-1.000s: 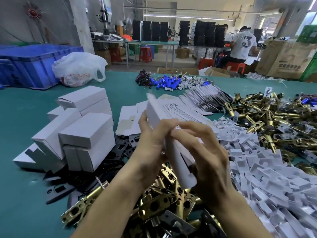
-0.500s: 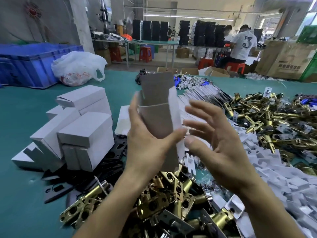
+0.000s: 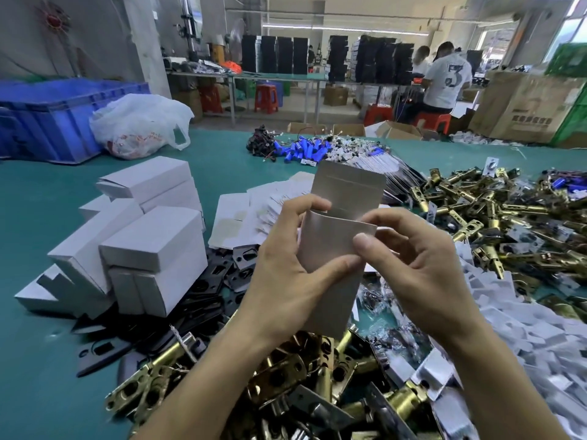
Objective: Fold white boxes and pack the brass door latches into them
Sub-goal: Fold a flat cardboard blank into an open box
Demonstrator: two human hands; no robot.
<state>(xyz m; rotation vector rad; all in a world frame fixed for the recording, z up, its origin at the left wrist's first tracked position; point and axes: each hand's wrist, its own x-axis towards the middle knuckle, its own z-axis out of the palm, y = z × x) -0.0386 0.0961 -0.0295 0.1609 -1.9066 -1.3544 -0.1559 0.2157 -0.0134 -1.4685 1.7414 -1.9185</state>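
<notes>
Half-formed white cardboard box (image 3: pixel 333 246) is held upright in the air over a heap of brass door latches (image 3: pixel 305 379), top flap up and open. Left hand (image 3: pixel 286 281) wraps it, thumb across the front, fingers curled over the top left edge. Right hand (image 3: pixel 425 274) pinches the top right edge between thumb and fingers. Stack of folded white boxes (image 3: pixel 152 246) on the teal surface (image 3: pixel 38 360) at left, flat black plates (image 3: pixel 203 300) just beside it. White card inserts (image 3: pixel 514 331) piled at right.

A white plastic bag (image 3: pixel 139 125) sits just beside the blue crate (image 3: pixel 63 119) on the counter (image 3: pixel 38 198), blue cylinders (image 3: pixel 305 150) well apart from it.
</notes>
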